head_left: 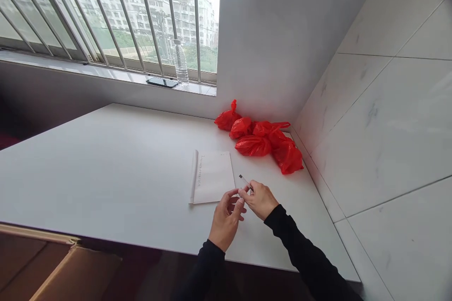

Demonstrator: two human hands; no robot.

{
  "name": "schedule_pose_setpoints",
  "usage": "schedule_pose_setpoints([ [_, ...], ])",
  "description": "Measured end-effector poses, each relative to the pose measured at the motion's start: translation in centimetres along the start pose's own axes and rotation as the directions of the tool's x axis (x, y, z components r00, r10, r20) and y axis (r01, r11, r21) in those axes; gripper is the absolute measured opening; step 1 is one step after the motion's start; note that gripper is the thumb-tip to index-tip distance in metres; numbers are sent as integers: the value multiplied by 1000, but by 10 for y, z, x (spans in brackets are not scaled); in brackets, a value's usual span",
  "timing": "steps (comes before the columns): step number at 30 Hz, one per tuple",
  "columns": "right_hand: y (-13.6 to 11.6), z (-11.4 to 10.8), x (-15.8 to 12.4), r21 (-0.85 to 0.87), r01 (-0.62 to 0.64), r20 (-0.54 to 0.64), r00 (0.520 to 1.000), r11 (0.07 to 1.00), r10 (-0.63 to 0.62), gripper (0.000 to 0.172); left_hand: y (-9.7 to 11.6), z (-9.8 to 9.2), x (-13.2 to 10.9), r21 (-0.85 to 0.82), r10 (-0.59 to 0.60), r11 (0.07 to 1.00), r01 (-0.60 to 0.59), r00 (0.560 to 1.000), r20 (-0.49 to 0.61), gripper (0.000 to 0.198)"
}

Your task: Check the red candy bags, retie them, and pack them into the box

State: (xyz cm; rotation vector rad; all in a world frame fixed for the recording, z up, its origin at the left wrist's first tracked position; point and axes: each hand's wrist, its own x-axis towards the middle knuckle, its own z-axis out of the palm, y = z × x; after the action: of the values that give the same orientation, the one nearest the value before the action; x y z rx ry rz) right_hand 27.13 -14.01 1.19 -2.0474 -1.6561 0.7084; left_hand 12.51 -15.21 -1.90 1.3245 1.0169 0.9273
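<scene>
My right hand (pixel 261 200) is closed around a slim pen (pixel 244 180), its dark end pointing up and away to the left. My left hand (pixel 226 221) meets it fingertip to fingertip just above the table. The left fingers are curled and pinched together; whatever lies between them is too small to make out. Right behind the hands lies a notepad (pixel 213 176) with a white page, flat on the table. Its cover is folded back along the left edge, and a column of small dark marks runs down the page's left side.
Several knotted red plastic bags (pixel 252 145) sit at the back right of the white table (pixel 106 164), near the tiled wall. A clear bottle (pixel 181 63) and a phone (pixel 161 83) are on the barred window's sill. An open cardboard box (pixel 77 268) stands below the front edge, left.
</scene>
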Motion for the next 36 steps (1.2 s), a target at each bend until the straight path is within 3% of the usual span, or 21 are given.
schedule_pose_setpoints([
  [6, -7, 9, -13, 351, 154, -92, 987, 924, -130, 30, -1, -24, -4, -165, -45, 985, 51, 998, 39, 27],
  [10, 2, -5, -9, 563, 200, -242, 968, 802, -72, 50, -3, -28, -2, -213, -83, 973, 90, 996, 45, 26],
  [13, 7, -10, -8, 662, 217, -290, 957, 717, -21, 55, -4, -30, -1, -220, -99, 970, 105, 994, 42, 25],
  [21, 14, 14, -4, 775, 147, -222, 974, 615, 48, 54, -5, -35, 0, -230, -121, 965, 127, 992, 43, 25],
  [30, 3, 39, -14, 861, 0, 33, 998, 508, -55, 65, 9, -23, 3, -378, -168, 912, 160, 986, 13, 35],
  [36, -25, 61, -36, 807, 47, 11, 996, 588, -94, 73, 4, -5, 0, -296, -159, 950, 104, 972, -171, 39],
])
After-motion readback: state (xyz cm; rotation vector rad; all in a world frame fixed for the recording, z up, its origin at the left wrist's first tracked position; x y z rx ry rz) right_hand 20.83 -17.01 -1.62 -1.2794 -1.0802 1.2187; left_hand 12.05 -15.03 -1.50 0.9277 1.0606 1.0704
